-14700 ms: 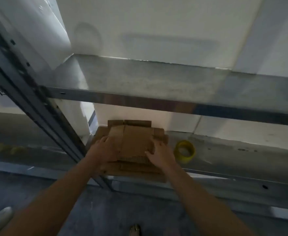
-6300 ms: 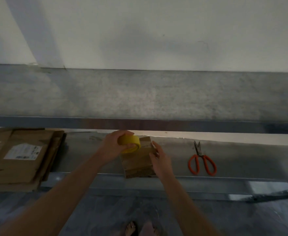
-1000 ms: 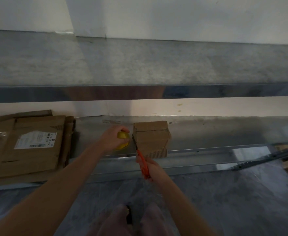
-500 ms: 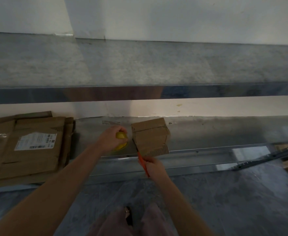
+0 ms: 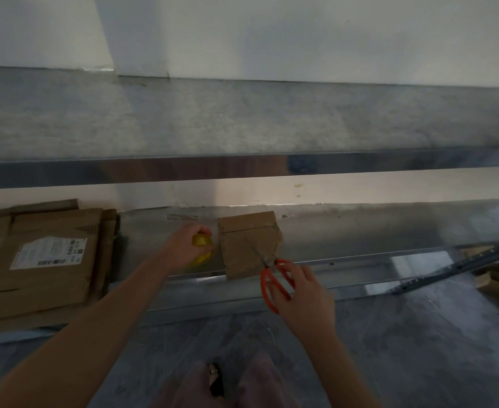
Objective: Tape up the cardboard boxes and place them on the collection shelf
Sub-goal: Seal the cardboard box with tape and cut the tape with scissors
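A small folded cardboard box (image 5: 246, 240) sits on the lower metal shelf (image 5: 360, 231), near its front edge. Left of it, my left hand (image 5: 183, 245) grips a yellow tape roll (image 5: 201, 248) that rests on the shelf. My right hand (image 5: 298, 287) holds orange-handled scissors (image 5: 274, 278) at the box's right front corner; the blades point up and left over the box's top.
A stack of flattened cardboard boxes (image 5: 42, 260), one with a white label, lies at the shelf's left end. An upper shelf (image 5: 242, 125) runs above. More cardboard scraps (image 5: 495, 278) and a dark metal bar (image 5: 460, 266) lie at the right. Grey floor below.
My right hand with the scissors has moved from the box's left front corner to its right front corner. The left hand stays on the tape roll.
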{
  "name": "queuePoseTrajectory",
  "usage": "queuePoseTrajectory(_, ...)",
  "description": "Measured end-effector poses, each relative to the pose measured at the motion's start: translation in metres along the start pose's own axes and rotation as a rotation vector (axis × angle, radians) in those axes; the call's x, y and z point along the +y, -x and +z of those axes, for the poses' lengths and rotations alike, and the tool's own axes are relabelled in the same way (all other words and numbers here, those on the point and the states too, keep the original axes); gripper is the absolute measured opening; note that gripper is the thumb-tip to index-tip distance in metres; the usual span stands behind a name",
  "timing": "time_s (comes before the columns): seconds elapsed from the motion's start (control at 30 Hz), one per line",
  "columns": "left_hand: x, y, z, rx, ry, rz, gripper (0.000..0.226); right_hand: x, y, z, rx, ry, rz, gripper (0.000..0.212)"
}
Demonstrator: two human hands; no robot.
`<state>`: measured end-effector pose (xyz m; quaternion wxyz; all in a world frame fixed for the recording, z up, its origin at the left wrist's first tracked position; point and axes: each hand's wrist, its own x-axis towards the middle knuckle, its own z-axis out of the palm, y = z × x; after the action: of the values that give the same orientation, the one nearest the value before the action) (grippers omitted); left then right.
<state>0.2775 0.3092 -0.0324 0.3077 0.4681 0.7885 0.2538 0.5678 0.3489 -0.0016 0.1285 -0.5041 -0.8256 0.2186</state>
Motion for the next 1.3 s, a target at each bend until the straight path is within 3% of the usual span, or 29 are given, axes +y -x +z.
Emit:
queuePoseTrajectory(0.07, 0.002, 0.001, 0.0, 0.008, 0.011, -0.015, 0.039, 0.016, -0.014, -0.006, 0.036, 0.046, 0.071, 0.046)
queuePoseTrajectory(0.17, 0.004, 0.004, 0.002, 0.029, 0.024, -0.04, 0.04, 0.046, -0.049, -0.008, -0.042, 0.181, 0.223, 0.05)
queuePoseTrajectory(0.33, 0.004, 0.009, 0.011, 0.101, 0.064, -0.123, 0.038, 0.082, -0.1, 0.006, -0.142, 0.204, 0.289, 0.049)
queuePoseTrajectory(0.53, -0.003, 0.014, 0.02, 0.138, 0.053, -0.175, 0.038, 0.094, -0.137, 0.016, -0.176, 0.216, 0.289, 0.047)
queuePoseTrajectory(0.67, -0.003, 0.016, 0.021, 0.154, 0.048, -0.214, 0.037, 0.109, -0.14, 0.018, -0.259, 0.26, 0.218, 0.05)
queuePoseTrajectory(0.77, -0.002, 0.017, 0.02, 0.161, 0.062, -0.202, 0.037, 0.111, -0.125, 0.011, -0.219, 0.211, 0.147, 0.053)
queuePoseTrajectory(0.93, 0.005, 0.018, 0.016, 0.14, 0.087, -0.151, 0.038, 0.073, -0.071, 0.003, -0.062, 0.188, -0.131, 0.054)
queuePoseTrajectory(1.07, 0.004, 0.02, 0.008, 0.116, 0.101, -0.141, 0.037, -0.002, -0.046, 0.025, -0.05, 0.138, -0.355, 0.058)
queuePoseTrajectory(1.3, -0.006, 0.027, -0.001, 0.098, 0.16, -0.073, 0.031, -0.064, -0.061, 0.086, -0.022, 0.099, -0.215, 0.051)
